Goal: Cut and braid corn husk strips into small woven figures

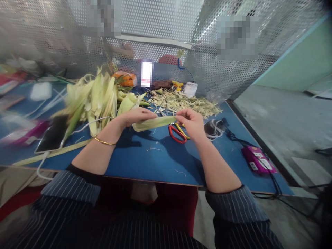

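Note:
Between my two hands a pale green strip of corn husk [155, 123] is stretched out above the blue table. My left hand [136, 117] grips it along its upper edge near the wide left end. At the narrow right end, the fingertips of my right hand [190, 121] pinch the strip. Scissors with red and yellow handles [177, 134] lie on the table just below and beside my right hand; their blades are partly hidden. Behind my left hand sits a big bunch of corn husks [94, 98]. A heap of shredded husk bits [186, 103] is spread out beyond my right hand.
A black phone [52, 134] with a white cable lies at left, a lit phone [146, 74] stands at the back. A purple power strip [259, 160] with black cords and a dark adapter with coiled cable [216, 128] are at right. A perforated metal screen [166, 20] rises behind.

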Demonstrator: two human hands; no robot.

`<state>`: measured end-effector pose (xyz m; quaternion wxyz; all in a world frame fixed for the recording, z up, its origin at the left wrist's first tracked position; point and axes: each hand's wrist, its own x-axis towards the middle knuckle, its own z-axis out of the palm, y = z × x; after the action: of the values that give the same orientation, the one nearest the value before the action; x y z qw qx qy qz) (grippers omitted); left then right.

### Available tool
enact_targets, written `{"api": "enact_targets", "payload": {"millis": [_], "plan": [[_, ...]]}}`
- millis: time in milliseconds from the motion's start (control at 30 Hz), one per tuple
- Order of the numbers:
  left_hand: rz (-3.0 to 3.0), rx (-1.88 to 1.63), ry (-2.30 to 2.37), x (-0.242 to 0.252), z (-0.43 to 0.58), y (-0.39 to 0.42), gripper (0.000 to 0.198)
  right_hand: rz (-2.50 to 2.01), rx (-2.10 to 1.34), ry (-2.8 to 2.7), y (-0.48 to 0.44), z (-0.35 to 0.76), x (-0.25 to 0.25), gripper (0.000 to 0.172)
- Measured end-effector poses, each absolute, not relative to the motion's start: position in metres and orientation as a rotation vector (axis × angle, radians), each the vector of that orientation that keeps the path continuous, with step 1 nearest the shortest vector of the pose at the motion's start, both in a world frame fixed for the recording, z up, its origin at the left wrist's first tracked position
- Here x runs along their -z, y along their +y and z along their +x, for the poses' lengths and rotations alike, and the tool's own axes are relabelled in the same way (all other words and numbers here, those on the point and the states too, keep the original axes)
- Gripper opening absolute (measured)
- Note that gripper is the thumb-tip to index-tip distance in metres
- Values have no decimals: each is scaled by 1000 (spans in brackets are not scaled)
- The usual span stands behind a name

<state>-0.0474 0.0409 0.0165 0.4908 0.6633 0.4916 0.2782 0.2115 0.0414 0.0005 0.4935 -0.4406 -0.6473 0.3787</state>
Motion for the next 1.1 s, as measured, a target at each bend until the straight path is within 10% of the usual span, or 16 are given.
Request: {"api": "enact_targets", "payload": {"millis": [633, 1100], "plan": [[1596, -800, 1127, 7, -7, 30, 31, -1020, -1292, -1239, 45, 205, 10, 36], [745, -1195, 976, -23, 3, 20, 10, -1295, -389, -1652, 56, 219, 17, 20]]}}
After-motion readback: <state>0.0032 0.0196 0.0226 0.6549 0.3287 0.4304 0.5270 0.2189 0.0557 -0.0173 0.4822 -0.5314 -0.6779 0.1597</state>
